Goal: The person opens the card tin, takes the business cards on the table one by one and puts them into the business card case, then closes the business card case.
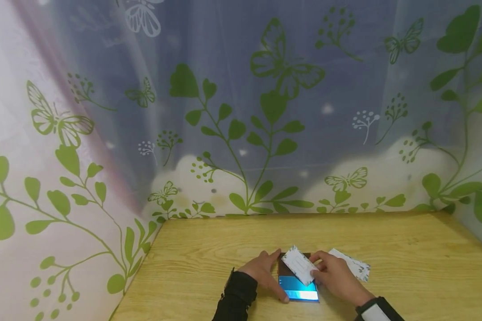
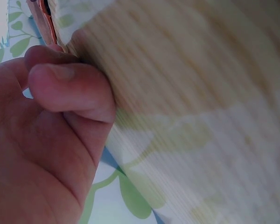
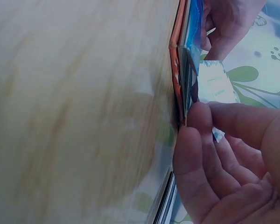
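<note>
A small flat wallet-like holder (image 1: 301,295), dark brown above and glossy blue below, lies on the wooden table. Its orange edge and stacked layers show side-on in the right wrist view. My right hand (image 1: 337,273) pinches a white card (image 1: 299,264) with a leafy border between thumb and fingers, tilted over the holder's upper part. Along the holder's left side my left hand (image 1: 263,273) spreads, index finger at the top corner and thumb at the lower one. Its other fingers bend against the tabletop in the left wrist view.
To the right of the holder, partly behind my right hand, lies a stack of white leafy cards (image 1: 355,265). The wood-grain table (image 1: 209,240) ends at a curtain (image 1: 225,133) printed with green leaves and butterflies, which encloses the back and sides.
</note>
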